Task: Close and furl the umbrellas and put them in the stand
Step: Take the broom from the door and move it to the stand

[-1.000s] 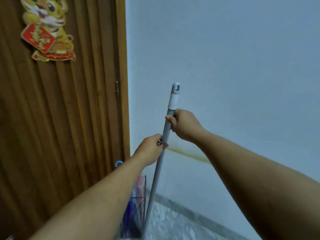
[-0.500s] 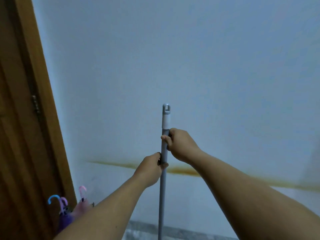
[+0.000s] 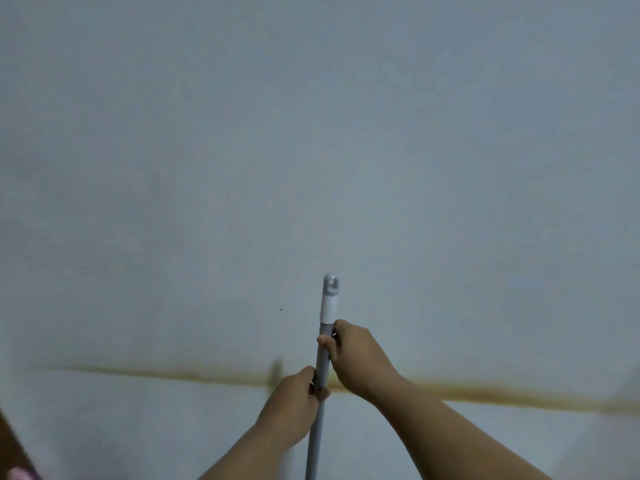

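Nearest the camera, two bare forearms rise from the bottom edge toward the middle of the view; the left hand (image 3: 292, 401) is the lower of the two, its fingers clenched round a long, slim grey metal pole (image 3: 321, 379), with the knuckles turned toward the camera and the thumb side uppermost; just above it, nearly touching, the right hand (image 3: 356, 355) grasps the same pole, its fingers wrapped round from the right and a fingertip showing on the pole's left side; the pole stands almost upright, leaning slightly to the right at the top, and runs down between the forearms out of the bottom edge, so its lower end cannot be seen; above the right hand the pole ends in a white plastic sleeve (image 3: 328, 308) topped by a small grey cap with a hanging hole (image 3: 331, 283); whether this pole belongs to an umbrella cannot be told; at the bottom left corner a blurred pink shape (image 3: 19, 474) sits beside a sliver of dark brown wood (image 3: 8, 441), too small to identify; farthest back, a plain pale blue-grey wall (image 3: 311, 133) fills the view, crossed low down by a smeared yellowish-brown horizontal stain (image 3: 502, 394) that passes behind both hands.
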